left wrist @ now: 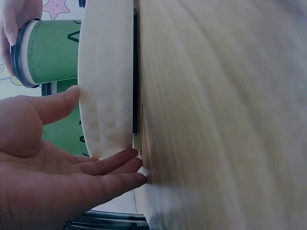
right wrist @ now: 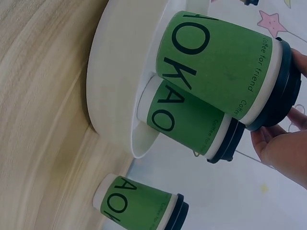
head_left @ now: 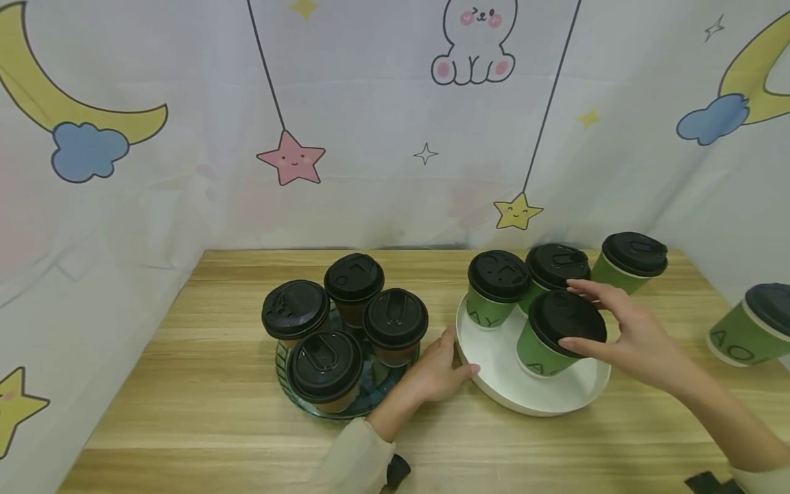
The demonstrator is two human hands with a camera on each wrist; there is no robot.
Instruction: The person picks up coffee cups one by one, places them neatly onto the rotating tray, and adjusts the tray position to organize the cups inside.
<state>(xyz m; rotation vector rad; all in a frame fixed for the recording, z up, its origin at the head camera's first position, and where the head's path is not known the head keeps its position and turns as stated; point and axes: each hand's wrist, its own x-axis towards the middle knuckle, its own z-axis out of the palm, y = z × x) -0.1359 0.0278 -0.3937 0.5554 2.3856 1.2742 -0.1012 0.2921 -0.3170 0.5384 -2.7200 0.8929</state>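
My right hand (head_left: 638,336) grips the black lid of a green paper coffee cup (head_left: 535,351) over the front of the round white tray (head_left: 494,360). In the right wrist view, thumb and fingers hold that lid (right wrist: 283,86) from its sides; whether the cup's base touches the tray cannot be seen. Two more green cups stand behind it, a left one (head_left: 487,309) and a back one (head_left: 532,293). At the tray's left side, my left hand (head_left: 435,374) touches the wall with extended fingers (left wrist: 112,165), its thumb at the rim.
Left of the tray, a greenish glass plate (head_left: 280,370) bears several brown cups with black lids (head_left: 324,367). Another green cup (head_left: 617,274) stands behind the tray on the right, and one (head_left: 743,336) is at the far right. A printed curtain (head_left: 382,199) hangs behind the wooden table (head_left: 185,412).
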